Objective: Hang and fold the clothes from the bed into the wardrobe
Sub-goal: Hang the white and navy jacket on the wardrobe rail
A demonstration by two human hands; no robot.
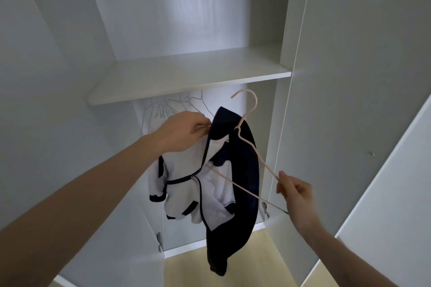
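A small navy and white zip jacket [242,170] hangs in front of the open wardrobe [186,77], draped on a thin pink hanger [250,144]. My left hand [184,131] pinches the jacket's collar edge at its upper left. My right hand [295,193] pinches the hanger's lower right corner. The hanger is tilted, its hook pointing up just under the shelf. The jacket's zip is open and its white lining shows.
A white shelf [186,81] crosses the wardrobe above the jacket. Several empty wire hangers [172,107] hang behind my left hand. Open doors stand at the left [46,77] and right [361,77]. Light wooden floor [256,263] shows below.
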